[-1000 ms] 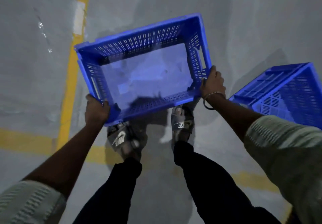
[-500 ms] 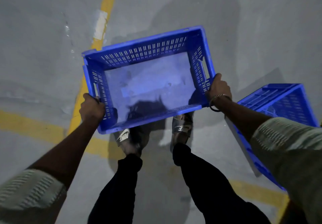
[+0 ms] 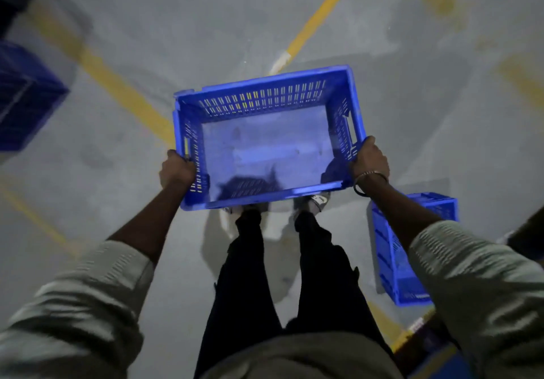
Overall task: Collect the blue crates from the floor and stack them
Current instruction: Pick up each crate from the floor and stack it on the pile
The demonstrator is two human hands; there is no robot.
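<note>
A warehouse or industrial floor, dimly lit. The bare grey concrete floor (image 3: 426,131) carries painted yellow lines (image 3: 117,84) that cross beyond and left of the gripped blue crate (image 3: 265,143). More slotted plastic crates stand about: one (image 3: 394,261) just right of the grip, another (image 3: 23,98) far left, blurred.

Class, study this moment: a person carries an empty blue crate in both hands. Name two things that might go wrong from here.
1. The carried crate hides the feet and the floor ahead, so the person might trip on the second crate close by their right leg.
2. The left hand and right hand grip only the near corners, so the far end could dip.
</note>
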